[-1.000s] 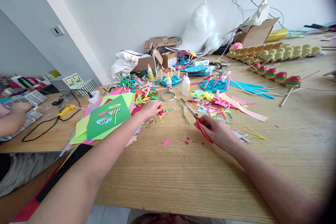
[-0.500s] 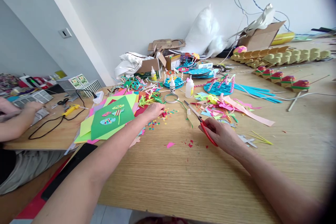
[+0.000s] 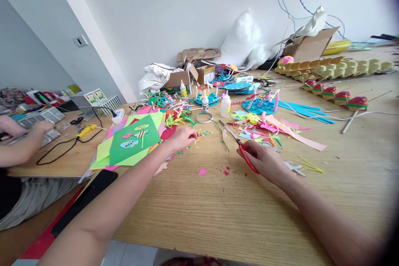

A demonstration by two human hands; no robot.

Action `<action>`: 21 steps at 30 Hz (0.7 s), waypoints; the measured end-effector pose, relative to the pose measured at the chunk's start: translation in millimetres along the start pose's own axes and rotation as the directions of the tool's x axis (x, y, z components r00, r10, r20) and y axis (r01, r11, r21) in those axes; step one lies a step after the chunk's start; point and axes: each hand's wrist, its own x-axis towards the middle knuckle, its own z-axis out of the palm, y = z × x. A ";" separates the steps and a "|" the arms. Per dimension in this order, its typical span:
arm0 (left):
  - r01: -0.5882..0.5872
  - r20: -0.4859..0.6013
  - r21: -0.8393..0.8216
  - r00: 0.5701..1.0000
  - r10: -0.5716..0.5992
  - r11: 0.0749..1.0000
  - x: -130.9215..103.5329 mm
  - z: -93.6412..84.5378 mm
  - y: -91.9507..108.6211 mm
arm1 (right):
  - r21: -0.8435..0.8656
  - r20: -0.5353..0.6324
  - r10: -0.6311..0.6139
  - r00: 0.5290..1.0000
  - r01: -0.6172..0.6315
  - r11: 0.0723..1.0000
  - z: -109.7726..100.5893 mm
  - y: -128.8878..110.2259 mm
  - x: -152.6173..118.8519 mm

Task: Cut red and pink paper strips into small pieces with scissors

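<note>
Over the middle of the wooden table (image 3: 193, 216), I have the red-handled scissors (image 3: 239, 144) in the right hand (image 3: 264, 160), its fingers wrapped about the handles, the blades pointing away toward the squeeze bottle (image 3: 225, 107). A thin green cord (image 3: 225, 143) lies just left of the blades. Across from it I see the left hand (image 3: 183, 138), fingers bent and drawn together beside scattered paper dots (image 3: 205, 134); from here I cannot tell whether they pinch anything. Nearer my side, red scraps (image 3: 225, 172) and a pink scrap (image 3: 203, 172) lie between the hands. Beyond the left hand sits a ring (image 3: 204, 122), and past the scissors a heap of paper scraps (image 3: 257, 122). Further left, I make out paper fish (image 3: 129, 144) on a green sheet (image 3: 118, 157). At the far left, another person's arm (image 3: 23, 149) reaches over the neighbouring tabletop.
</note>
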 end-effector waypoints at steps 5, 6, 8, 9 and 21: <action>-0.100 0.186 -0.098 0.976 0.117 0.990 -37.4 13.1 33.6 | -0.028 0.011 -0.004 1.000 0.004 1.000 2.3 0.6 0.6; -0.116 0.190 -0.104 0.973 0.134 0.988 -43.0 15.1 38.3 | -0.029 0.013 -0.007 1.000 0.007 1.000 3.1 0.6 0.7; -0.126 0.183 -0.106 0.973 0.144 0.986 -50.6 17.1 44.8 | -0.026 0.014 -0.011 1.000 0.012 1.000 4.1 0.3 0.6; -0.130 0.179 -0.099 0.973 0.146 0.987 -52.7 17.3 46.9 | -0.025 0.013 -0.014 1.000 0.014 1.000 4.3 0.1 0.5; -0.125 0.079 0.000 0.989 0.125 0.992 -58.5 31.2 53.1 | 0.011 0.014 0.010 1.000 -0.011 1.000 1.5 -0.7 -1.1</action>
